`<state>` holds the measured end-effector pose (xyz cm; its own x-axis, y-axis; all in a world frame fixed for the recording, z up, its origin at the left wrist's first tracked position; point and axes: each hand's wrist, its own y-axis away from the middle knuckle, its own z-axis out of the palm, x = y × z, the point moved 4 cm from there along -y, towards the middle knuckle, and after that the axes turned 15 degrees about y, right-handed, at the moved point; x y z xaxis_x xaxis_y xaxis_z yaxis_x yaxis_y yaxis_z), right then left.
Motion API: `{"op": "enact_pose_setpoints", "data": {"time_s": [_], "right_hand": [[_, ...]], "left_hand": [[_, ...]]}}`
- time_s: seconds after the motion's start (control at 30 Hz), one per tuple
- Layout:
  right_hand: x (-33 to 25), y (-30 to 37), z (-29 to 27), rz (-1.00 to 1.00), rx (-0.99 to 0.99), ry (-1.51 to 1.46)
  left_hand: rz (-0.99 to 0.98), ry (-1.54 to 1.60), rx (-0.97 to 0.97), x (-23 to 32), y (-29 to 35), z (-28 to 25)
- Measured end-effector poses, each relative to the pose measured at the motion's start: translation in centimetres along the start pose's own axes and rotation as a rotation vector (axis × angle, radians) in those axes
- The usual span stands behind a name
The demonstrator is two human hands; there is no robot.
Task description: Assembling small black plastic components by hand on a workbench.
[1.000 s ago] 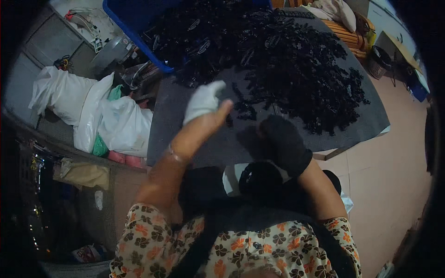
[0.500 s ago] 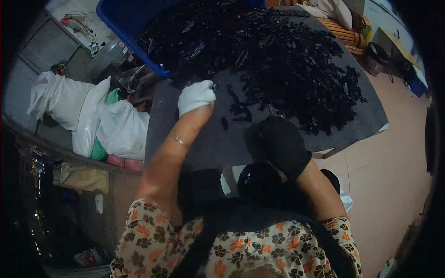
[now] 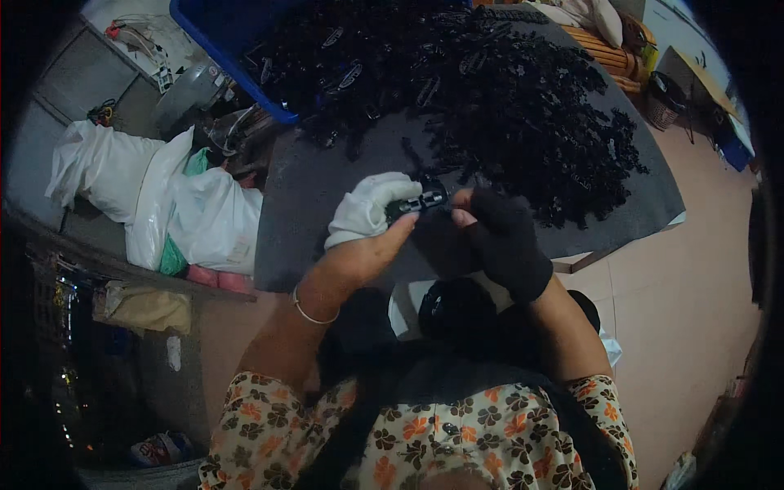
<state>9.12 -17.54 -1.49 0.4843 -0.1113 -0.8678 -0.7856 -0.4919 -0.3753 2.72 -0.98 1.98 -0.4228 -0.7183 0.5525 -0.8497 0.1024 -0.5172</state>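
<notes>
my left hand [image 3: 367, 211], in a white glove, is closed around a small dark piece [image 3: 426, 201] near the middle of the frame, its shiny side facing up. my right hand [image 3: 508, 241], in a black glove with bare fingertips, is just beside the piece's right end, thumb and forefinger drawn close; i cannot tell whether they pinch anything. i'd judge this one piece to be mid-work, not yet finished. beyond it on the grey table [image 3: 306, 175], a heap of small black parts [image 3: 563, 135] spreads over the upper right, and larger glossy black parts [image 3: 351, 69] lie at the upper middle, by the blue bin [image 3: 233, 64]. plenty seems left, though i cannot tell which heap, if either, is done. white sacks [image 3: 214, 219] sit at the left.
</notes>
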Motion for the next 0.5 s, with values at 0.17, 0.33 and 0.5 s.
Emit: {"op": "enact_pose_setpoints", "data": {"time_s": [0.17,0.33,0.5], "right_hand": [[-0.1,-0.3,-0.5,-0.088,0.037,0.053],[-0.6,0.0,-0.5,-0.382,0.098,0.256],[-1.3,0.5,-0.3,-0.513,0.191,0.301]], "left_hand": [[-0.132,0.196,-0.04,1.4,0.1,1.1],[-0.66,0.593,-0.094,1.0,0.8,2.2],[-0.612,0.671,-0.08,1.2,0.9,1.9]]}}
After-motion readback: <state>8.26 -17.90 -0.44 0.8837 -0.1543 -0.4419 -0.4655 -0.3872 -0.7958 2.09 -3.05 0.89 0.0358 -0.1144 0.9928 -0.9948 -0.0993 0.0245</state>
